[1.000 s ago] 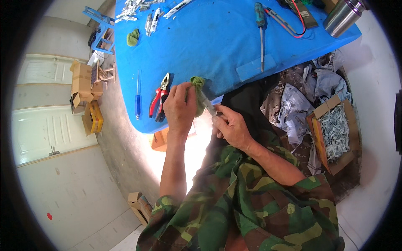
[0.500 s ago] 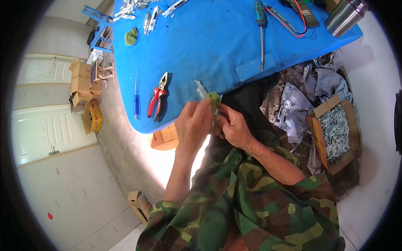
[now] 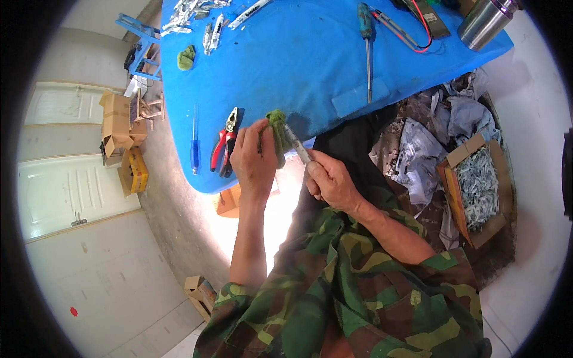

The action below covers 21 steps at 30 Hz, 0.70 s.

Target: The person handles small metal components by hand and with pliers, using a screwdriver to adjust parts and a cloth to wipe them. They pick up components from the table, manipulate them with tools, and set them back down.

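My right hand [image 3: 332, 177] grips a slim whitish tube [image 3: 298, 146] by its lower end, with the other end pointing up and to the left toward the table edge. A crumpled green cloth [image 3: 277, 132] hangs from the closed fingers of my left hand [image 3: 253, 156], just left of the tube's far end. I cannot tell whether cloth and tube touch. Left of that hand, pliers with red and black handles [image 3: 225, 143] lie on the blue-covered table [image 3: 286, 65]. Beside them is a blue-handled screwdriver [image 3: 195, 149].
Several whitish tubes [image 3: 213, 34] and a second green cloth [image 3: 186, 58] lie at the table's far left. A teal-handled screwdriver [image 3: 366, 42], a tool with a red wire [image 3: 394, 30] and a steel flask [image 3: 486, 24] are far right. Below right stands a box of shreds [image 3: 479, 188].
The cloth was around the tube between both hands. My left hand has drawn it up and left off the tube, whose length now shows. My right hand has barely moved.
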### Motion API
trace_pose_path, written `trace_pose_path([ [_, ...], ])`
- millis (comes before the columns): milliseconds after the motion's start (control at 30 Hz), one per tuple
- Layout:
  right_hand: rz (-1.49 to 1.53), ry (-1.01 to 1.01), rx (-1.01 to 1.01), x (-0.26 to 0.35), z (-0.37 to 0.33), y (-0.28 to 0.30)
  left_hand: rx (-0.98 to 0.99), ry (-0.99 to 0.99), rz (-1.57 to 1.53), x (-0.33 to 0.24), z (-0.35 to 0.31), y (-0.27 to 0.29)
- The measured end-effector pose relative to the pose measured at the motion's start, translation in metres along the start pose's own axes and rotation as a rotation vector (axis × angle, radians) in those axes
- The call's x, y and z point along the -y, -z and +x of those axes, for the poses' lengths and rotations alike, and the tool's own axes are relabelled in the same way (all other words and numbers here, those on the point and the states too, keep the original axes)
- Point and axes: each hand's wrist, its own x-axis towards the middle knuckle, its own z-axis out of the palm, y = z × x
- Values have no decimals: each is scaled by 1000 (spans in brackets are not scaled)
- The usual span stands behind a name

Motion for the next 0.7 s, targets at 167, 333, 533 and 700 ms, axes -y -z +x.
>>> trace_pose_path([
  [167,19,-8,-29,-12,3,0,170,-94,-24,-27,-42,10],
  [333,-56,-26,-47,-4,0,-1,133,-164,72,-26,-40,3],
  [533,-11,-22,8,-1,-2,0,-17,-109,110,-5,-3,-18],
  [700,-38,8,-4,3,-1,-1,-11,-48,43,5,8,-21],
])
